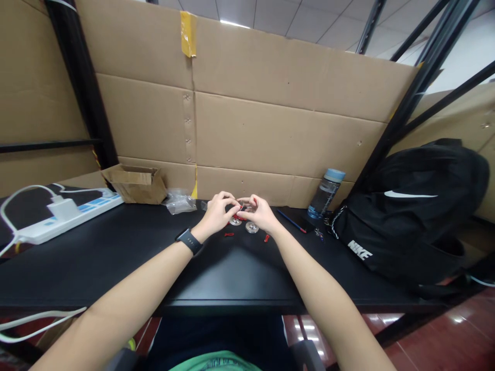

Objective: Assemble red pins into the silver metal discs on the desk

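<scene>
Above the black table, my left hand and my right hand meet with fingers curled and tips pinched on a small red piece. Its exact kind is too small and too covered by the fingers to make out. Just under the hands are two clear round discs, a left disc and a right disc. A small red loop-shaped part lies in front of the left disc. Another red part lies below my right wrist. On my left wrist sits a dark watch.
To the left are a white power strip, an open cardboard box and a clear plastic bag. A blue pen-like stick, a water bottle and a black backpack stand or lie rightward. A cardboard wall closes the back.
</scene>
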A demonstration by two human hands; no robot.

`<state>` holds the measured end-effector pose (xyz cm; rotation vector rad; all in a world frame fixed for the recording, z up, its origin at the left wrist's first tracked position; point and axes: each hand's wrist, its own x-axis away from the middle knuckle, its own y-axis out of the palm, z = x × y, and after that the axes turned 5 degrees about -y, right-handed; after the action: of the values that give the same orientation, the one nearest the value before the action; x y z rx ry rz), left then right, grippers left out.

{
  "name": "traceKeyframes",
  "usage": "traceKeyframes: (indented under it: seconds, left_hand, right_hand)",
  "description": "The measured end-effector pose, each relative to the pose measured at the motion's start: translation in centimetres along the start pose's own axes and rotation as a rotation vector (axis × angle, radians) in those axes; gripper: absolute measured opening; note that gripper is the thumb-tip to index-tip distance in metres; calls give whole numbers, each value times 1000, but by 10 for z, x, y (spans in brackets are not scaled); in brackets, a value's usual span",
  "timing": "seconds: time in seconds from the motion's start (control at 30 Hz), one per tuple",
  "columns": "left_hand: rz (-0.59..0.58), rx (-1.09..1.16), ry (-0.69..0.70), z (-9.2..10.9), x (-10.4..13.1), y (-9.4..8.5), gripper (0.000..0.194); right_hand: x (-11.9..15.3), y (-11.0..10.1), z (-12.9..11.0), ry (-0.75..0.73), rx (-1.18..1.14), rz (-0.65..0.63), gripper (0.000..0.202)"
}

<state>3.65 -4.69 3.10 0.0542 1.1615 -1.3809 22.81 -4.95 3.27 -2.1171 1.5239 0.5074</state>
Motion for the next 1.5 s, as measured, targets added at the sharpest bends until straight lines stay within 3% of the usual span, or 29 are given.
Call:
traceKeyframes:
  seconds: [0.2, 0.77, 1.13, 1.37, 1.5]
  left_hand:
    - [16, -122, 53, 7, 2, -7, 18]
    - [90, -211, 80, 13, 4, -10, 7]
    - [149, -52, -29, 12, 2, -7, 12]
    - [191, -96, -101, 12, 5, -3, 10]
    - [152, -94, -75, 10, 4, -4, 12]
  right_hand:
    - [2, 5, -7, 10, -78, 26, 60]
    - [3, 9, -15, 40, 11, 15, 61]
    - [3, 13, -18, 24, -4, 73, 61]
    - [4, 21, -9, -10, -54, 111, 63]
    - [3, 18, -8, 34, -77, 112, 68]
